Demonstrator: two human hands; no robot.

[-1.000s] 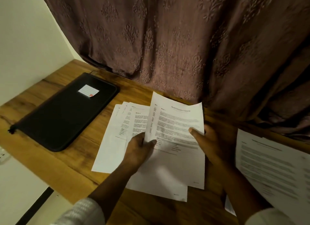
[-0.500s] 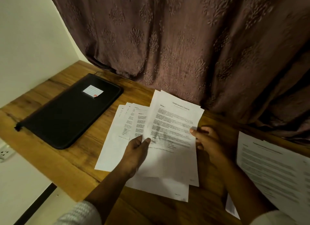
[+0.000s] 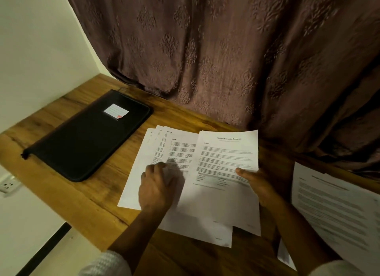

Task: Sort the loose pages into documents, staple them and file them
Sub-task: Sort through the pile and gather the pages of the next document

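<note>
A title page (image 3: 226,158) headed "Sample Education Transcript" is gripped at its right edge by the right hand (image 3: 257,183), with the thumb laid across the printed face and the fingers hidden beneath the sheet. The page is overlapped onto a fanned spread of loose pages (image 3: 174,146) lying near the middle of the wooden table (image 3: 61,193). The left hand (image 3: 157,188) is rested knuckles-up on that spread, but it is blurred, and whether a sheet is pinched or merely touched cannot be told. A black zip folder (image 3: 88,140) bearing 1 white label (image 3: 116,111) is laid flat to the left, near the spread. Another pile of printed pages (image 3: 333,205) is seen at the right edge, apart from the rest. A brown patterned curtain (image 3: 226,59) is hung behind the table.
</note>
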